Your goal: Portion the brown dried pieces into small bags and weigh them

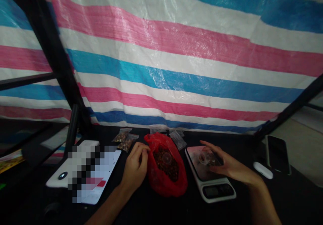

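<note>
A red plastic bag (153, 181) lies open in the middle of the black table, with small brown dried bits (173, 169) inside. A small round clear scoop or cup (166, 158) rests on the bits. My left hand (136, 164) is at the bag's left rim, its fingers closed with the tips against the red plastic. To the right is a white kitchen scale (219, 192) with a reflective plate. Over that plate, my right hand (224, 161) curls its thumb and fingers about a small clear plastic bag (207, 158). Its contents are hard to make out.
Two filled small bags (127, 142) lie behind my left hand. Flat clear bags (178, 138) are behind the red bag. At left are a white device (58, 178) and a lit tablet (93, 194); at right, a phone (277, 154) and white case (263, 170). Striped sheeting (161, 77) hangs behind.
</note>
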{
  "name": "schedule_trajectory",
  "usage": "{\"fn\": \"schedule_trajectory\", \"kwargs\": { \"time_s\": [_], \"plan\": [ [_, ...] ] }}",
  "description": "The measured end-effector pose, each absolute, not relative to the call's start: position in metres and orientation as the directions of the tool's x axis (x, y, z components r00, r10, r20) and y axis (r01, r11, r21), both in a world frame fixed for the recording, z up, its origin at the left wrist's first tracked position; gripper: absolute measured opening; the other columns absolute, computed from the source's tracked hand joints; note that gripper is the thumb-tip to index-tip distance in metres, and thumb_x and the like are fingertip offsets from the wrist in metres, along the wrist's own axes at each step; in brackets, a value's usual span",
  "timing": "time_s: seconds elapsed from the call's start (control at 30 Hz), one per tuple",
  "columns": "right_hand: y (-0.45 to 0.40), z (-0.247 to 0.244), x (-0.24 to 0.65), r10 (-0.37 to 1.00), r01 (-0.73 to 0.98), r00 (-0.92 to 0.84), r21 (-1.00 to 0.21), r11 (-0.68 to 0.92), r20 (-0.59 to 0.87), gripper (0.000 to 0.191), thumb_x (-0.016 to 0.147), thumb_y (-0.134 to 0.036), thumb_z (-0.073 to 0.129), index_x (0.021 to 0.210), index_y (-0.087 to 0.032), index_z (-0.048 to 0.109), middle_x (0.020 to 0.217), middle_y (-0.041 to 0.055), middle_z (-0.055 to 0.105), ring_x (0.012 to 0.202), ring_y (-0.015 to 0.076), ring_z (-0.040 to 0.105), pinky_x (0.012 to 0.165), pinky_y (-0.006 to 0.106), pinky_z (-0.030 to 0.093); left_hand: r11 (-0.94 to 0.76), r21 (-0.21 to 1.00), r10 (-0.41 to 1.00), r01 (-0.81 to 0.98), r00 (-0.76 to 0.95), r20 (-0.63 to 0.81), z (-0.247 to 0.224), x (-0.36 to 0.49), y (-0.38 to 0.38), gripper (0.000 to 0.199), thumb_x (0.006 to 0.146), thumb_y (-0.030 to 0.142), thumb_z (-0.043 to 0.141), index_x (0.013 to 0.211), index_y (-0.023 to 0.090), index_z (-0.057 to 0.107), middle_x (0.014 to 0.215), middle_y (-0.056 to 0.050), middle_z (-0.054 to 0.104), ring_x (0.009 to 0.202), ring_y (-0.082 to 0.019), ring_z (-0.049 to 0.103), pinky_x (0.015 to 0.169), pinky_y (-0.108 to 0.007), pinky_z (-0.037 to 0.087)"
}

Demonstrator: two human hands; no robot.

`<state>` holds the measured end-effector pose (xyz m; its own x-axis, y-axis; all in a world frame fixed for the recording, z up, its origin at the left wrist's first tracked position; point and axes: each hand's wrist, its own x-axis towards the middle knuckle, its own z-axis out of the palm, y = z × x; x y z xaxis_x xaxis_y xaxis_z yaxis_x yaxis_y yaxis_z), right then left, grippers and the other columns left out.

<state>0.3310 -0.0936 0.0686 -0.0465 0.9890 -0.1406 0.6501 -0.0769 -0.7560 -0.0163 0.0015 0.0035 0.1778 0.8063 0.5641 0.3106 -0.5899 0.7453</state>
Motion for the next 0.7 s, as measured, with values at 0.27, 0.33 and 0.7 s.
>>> {"fn": "schedule_trajectory", "kwargs": {
  "time_s": [0.27, 0.33, 0.7],
  "plan": [
    [-0.090, 0.071, 0.322, 0.997, 0.692, 0.026, -0.719, -0.065, -0.066, 0.072, 0.075, -0.052, 0.076, 0.139, -0.025, 0.056, 0.136, 0.0135, 0.061, 0.128, 0.0351, 0.057, 0.113, 0.050, 0.041, -0.596, 0.744, 0.802, 0.301, 0.194, 0.565, 0.004, -0.016, 0.001, 0.025, 0.100, 0.018, 0.039, 0.086, 0.021, 0.061, 0.089, -0.003, 0.062, 0.088, -0.017, 0.062, 0.081, -0.029, 0.047],
    [-0.086, 0.075, 0.312, 1.000, 0.668, 0.025, -0.744, -0.019, -0.004, 0.060, 0.079, -0.057, 0.072, 0.128, -0.023, 0.064, 0.127, 0.0131, 0.066, 0.122, 0.0347, 0.061, 0.110, 0.050, 0.044, -0.595, 0.745, 0.803, 0.301, 0.188, 0.565, 0.006, -0.016, 0.001, 0.026, 0.100, 0.018, 0.039, 0.086, 0.021, 0.060, 0.088, -0.003, 0.061, 0.087, -0.017, 0.062, 0.081, -0.029, 0.047],
    [-0.077, 0.052, 0.216, 0.970, 0.696, -0.218, -0.679, 0.234, 0.110, 0.048, 0.090, -0.023, 0.060, 0.138, -0.028, 0.059, 0.127, 0.0076, 0.069, 0.111, 0.0251, 0.066, 0.100, 0.040, 0.050, -0.562, 0.776, 0.827, 0.286, 0.165, 0.538, 0.004, -0.016, 0.003, 0.028, 0.101, 0.020, 0.038, 0.084, 0.021, 0.060, 0.087, -0.004, 0.062, 0.087, -0.018, 0.061, 0.081, -0.030, 0.046]
  ]
}}
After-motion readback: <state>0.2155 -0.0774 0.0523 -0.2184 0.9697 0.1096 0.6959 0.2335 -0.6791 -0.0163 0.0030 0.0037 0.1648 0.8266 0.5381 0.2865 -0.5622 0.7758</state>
